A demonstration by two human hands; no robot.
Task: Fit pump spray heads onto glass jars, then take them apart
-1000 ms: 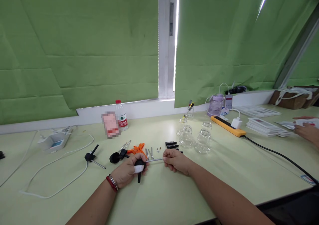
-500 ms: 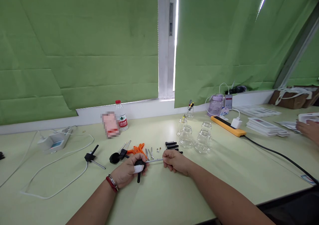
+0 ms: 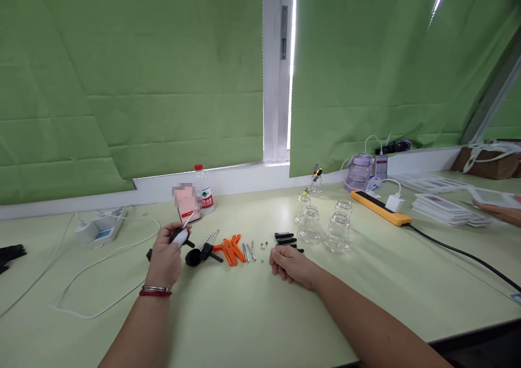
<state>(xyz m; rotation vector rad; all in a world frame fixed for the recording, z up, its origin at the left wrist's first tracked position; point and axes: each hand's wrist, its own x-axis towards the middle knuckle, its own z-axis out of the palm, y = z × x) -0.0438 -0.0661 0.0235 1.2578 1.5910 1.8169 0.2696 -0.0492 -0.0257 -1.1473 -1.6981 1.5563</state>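
My left hand [image 3: 166, 257], a white wrap on one finger, is closed around a black plastic piece with a metal rod [image 3: 188, 220], raised above the table. Beside it lie similar black pieces with metal rods [image 3: 194, 257] and orange plastic clamps [image 3: 231, 249]. Farther right are several long screws [image 3: 249, 252] and a few tiny metal parts [image 3: 262, 246]. My right hand [image 3: 290, 264] rests on the table with its fingers curled together; whatever is in them is hidden. Just behind it sit several black slotted pieces [image 3: 285, 239].
Clear glass jars [image 3: 337, 235] stand right of centre, one holding tools. A yellow power strip [image 3: 378, 208] with a black cable lies beyond. White cables, a charging box [image 3: 97, 233], a water bottle [image 3: 205, 191] and a blurred pink object [image 3: 186, 202] are left. Another person's hand [image 3: 500, 213] is far right.
My left hand has moved left and up with the black piece, and its rod has come away from my right fingers. My right hand stays in place. A tiny part now shows on the table.
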